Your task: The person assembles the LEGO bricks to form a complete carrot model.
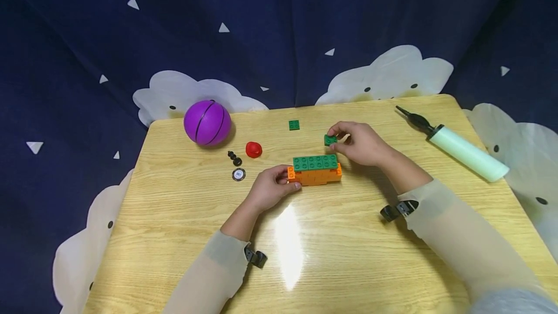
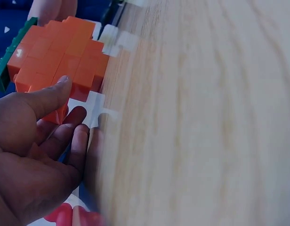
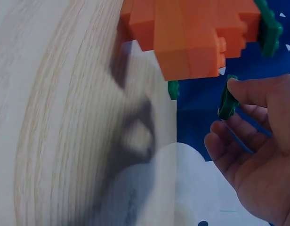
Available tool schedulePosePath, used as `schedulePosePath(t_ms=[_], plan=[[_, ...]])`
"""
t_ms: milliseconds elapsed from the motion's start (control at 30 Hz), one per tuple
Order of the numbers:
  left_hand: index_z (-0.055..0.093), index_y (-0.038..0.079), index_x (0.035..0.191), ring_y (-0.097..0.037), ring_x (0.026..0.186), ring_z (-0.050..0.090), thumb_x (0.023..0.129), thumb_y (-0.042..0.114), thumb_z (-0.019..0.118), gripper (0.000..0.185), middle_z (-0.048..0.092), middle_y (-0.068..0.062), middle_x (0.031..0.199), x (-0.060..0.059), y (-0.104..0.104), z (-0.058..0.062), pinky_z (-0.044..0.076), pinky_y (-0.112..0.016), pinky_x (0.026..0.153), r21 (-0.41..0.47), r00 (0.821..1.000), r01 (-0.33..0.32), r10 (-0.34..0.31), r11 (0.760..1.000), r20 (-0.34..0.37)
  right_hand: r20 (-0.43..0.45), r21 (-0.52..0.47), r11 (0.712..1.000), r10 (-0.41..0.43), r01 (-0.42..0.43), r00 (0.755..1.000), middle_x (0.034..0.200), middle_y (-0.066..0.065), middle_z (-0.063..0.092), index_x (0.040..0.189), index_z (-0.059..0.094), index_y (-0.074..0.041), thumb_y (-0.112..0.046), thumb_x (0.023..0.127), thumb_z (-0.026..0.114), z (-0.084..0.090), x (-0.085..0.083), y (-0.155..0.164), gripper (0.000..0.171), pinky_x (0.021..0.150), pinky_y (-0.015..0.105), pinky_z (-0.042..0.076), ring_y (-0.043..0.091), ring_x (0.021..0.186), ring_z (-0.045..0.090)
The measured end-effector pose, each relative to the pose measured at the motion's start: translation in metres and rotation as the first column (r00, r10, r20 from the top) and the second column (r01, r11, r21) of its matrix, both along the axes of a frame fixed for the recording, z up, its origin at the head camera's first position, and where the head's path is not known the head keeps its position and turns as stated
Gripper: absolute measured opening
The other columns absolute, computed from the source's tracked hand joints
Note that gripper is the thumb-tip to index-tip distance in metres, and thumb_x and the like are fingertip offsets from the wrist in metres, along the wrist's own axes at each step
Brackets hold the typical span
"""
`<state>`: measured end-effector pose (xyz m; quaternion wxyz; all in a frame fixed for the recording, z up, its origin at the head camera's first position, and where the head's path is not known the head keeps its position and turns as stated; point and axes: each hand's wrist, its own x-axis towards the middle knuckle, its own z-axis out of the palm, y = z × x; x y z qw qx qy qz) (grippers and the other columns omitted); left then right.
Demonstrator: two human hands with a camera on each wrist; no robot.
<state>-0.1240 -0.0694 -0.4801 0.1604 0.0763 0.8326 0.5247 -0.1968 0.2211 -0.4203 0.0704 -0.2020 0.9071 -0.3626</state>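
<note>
An orange building-block structure (image 1: 315, 177) stands on the table, topped by a row of green blocks (image 1: 315, 162). My left hand (image 1: 269, 189) grips its left end between thumb and fingers; in the left wrist view the thumb lies on the stepped orange face (image 2: 60, 52). Just behind and right of the structure, my right hand (image 1: 364, 144) pinches a small flat green block (image 1: 330, 140). The right wrist view shows that green block (image 3: 228, 98) edge-on between thumb and fingers, apart from the orange blocks. Another green block (image 1: 294, 125) lies on the table farther back.
At the back left sits a purple ball (image 1: 207, 123). Nearer are a small red cap (image 1: 254, 149), a black chess-like piece (image 1: 235, 158) and a round chip (image 1: 239, 174). A hand pump (image 1: 468, 153) lies at the right. A dark blue curtain (image 1: 270, 38) hangs behind the wooden table (image 1: 340, 256).
</note>
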Motion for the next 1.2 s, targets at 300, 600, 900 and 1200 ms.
schedulePosePath(t_ms=[300,600,900,1200], plan=[[0.070,0.016,0.131,-0.014,0.100,0.070,0.088,0.024,0.086,0.047,0.075,0.002,0.114,0.000,0.000,-0.001,0.057,-0.035,0.090,-0.007,1.000,-0.008,0.008,1.000,-0.010,-0.070,-0.032,0.995,0.093,-0.096,0.993,0.131,0.009,0.065,0.135,0.065,-0.007,-0.011,0.099,0.071,0.016,0.016,0.007,0.037,0.092,0.046,0.057,0.027,0.109,0.066],[0.071,0.014,0.131,-0.014,0.101,0.069,0.088,0.022,0.086,0.046,0.074,0.001,0.115,-0.001,0.000,-0.004,0.056,-0.036,0.091,0.001,1.000,-0.004,0.004,1.000,-0.019,-0.139,-0.015,0.993,0.114,-0.117,0.984,0.128,0.003,0.065,0.133,0.067,-0.012,-0.007,0.096,0.073,0.028,0.031,0.009,0.038,0.090,0.044,0.058,0.022,0.103,0.065],[0.071,0.016,0.131,-0.014,0.100,0.069,0.088,0.023,0.085,0.045,0.074,0.002,0.115,-0.001,-0.001,-0.003,0.056,-0.035,0.091,-0.008,1.000,0.004,-0.004,1.000,-0.022,-0.108,-0.070,0.984,0.156,-0.164,0.982,0.127,0.001,0.063,0.133,0.067,-0.013,-0.004,0.095,0.074,0.034,0.044,0.008,0.039,0.088,0.042,0.059,0.019,0.104,0.065],[0.070,0.016,0.132,-0.014,0.100,0.068,0.088,0.024,0.085,0.047,0.074,0.002,0.115,-0.002,-0.001,-0.003,0.056,-0.036,0.090,-0.015,1.000,0.002,-0.002,1.000,-0.018,-0.049,-0.074,0.976,0.203,-0.206,0.978,0.131,0.004,0.060,0.134,0.067,-0.015,-0.003,0.097,0.071,0.037,0.052,0.009,0.039,0.090,0.046,0.059,0.023,0.109,0.061]])
